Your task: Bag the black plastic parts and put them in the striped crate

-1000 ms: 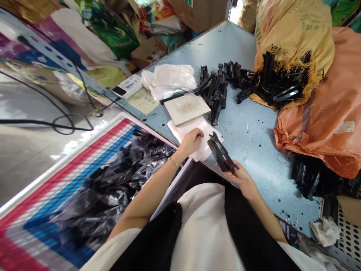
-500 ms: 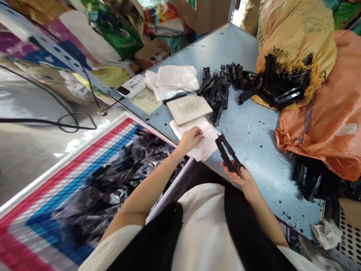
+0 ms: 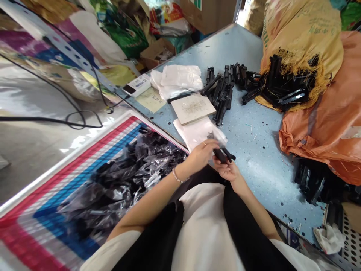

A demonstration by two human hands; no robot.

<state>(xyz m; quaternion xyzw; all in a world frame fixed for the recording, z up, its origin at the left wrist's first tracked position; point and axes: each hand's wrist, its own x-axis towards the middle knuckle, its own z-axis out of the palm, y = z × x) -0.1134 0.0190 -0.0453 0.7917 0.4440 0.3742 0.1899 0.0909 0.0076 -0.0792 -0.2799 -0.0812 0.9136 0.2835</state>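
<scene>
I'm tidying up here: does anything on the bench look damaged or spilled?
Yes: the yellow sack has a ragged, frayed mouth with loose threads, and black parts lie jumbled from its opening onto the table. Perhaps spilled, perhaps tipped out deliberately.

A pale blue, speckled table (image 3: 265, 165) stretched from near right to a far corner. Grey floor (image 3: 22, 162) showed at left, bearing bright white patches. A perforated metal bar (image 3: 79, 64) slanted across far left; a perforated post (image 3: 237, 10) stood at the table's far corner, brightness just right of it.
</scene>
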